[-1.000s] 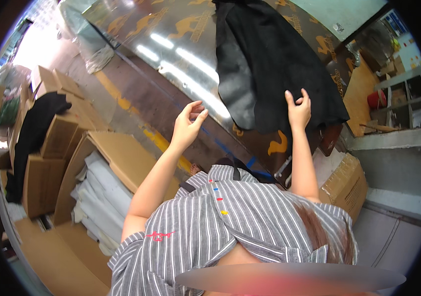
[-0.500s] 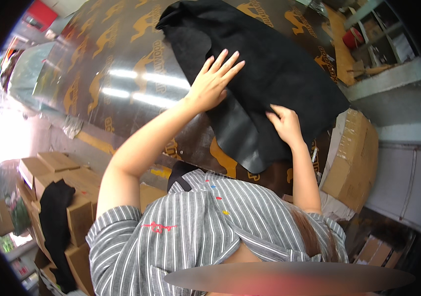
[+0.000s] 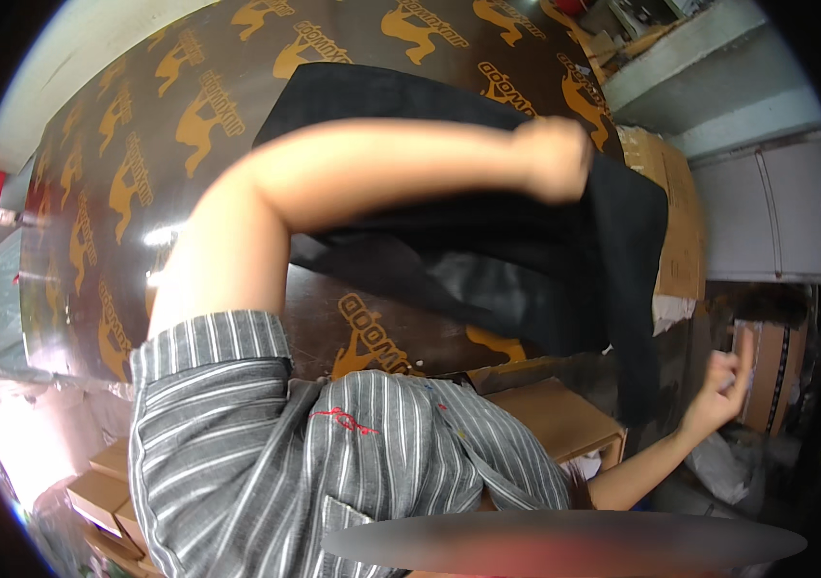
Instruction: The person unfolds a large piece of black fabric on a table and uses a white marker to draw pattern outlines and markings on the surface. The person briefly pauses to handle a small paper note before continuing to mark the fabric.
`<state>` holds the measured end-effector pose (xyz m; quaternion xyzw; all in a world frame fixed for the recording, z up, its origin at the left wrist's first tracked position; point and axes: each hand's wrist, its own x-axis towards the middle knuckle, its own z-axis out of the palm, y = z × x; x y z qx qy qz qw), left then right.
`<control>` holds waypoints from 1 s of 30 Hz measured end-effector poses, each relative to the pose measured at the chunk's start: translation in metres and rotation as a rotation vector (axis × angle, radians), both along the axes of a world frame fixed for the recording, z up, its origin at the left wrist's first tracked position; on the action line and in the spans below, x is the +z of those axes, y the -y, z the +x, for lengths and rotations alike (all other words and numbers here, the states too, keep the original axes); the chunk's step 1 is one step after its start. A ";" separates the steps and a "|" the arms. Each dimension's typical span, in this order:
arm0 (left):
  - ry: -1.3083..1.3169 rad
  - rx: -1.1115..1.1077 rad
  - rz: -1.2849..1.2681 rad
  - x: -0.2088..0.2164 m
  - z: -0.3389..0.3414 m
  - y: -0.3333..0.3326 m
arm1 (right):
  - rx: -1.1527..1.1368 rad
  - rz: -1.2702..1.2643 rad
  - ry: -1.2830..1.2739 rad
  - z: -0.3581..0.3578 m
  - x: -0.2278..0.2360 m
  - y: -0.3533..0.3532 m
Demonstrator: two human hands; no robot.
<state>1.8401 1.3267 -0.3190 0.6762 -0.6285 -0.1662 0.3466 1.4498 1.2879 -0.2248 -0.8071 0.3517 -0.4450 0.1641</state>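
Observation:
A large black leather piece (image 3: 449,96) lies folded and rumpled over the dark printed board, one side matt and the other slightly shiny. My left arm reaches across it to the right. Blurred by movement, my left hand (image 3: 555,159) is closed in a fist on the leather's upper right edge, and the material hangs from there past the board's near edge. My right hand (image 3: 720,393) is off to the right, apart from the leather. Its index finger is stretched up and the other fingers are partly curled, with nothing visible in them.
The brown board (image 3: 189,125) with orange camel prints forms the work surface. Cardboard boxes stand under its near edge, such as an open box (image 3: 555,414), and a taped carton (image 3: 675,207) is at the right. A concrete ledge (image 3: 699,87) runs along the far right.
My left hand has gone from lying flat on the leather to gripping its right edge. My right hand has left the leather and swung out right. The leather has shifted and its right side is raised.

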 end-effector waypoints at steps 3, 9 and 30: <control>-0.010 0.375 -0.269 0.037 0.088 0.039 | -0.255 -0.080 0.322 -0.010 0.008 -0.021; 0.225 1.500 -0.430 0.077 0.317 -0.090 | -0.055 0.277 0.212 0.023 -0.055 -0.037; -0.315 1.557 -0.365 -0.131 0.246 -0.366 | 0.266 0.644 -0.086 0.241 -0.207 0.117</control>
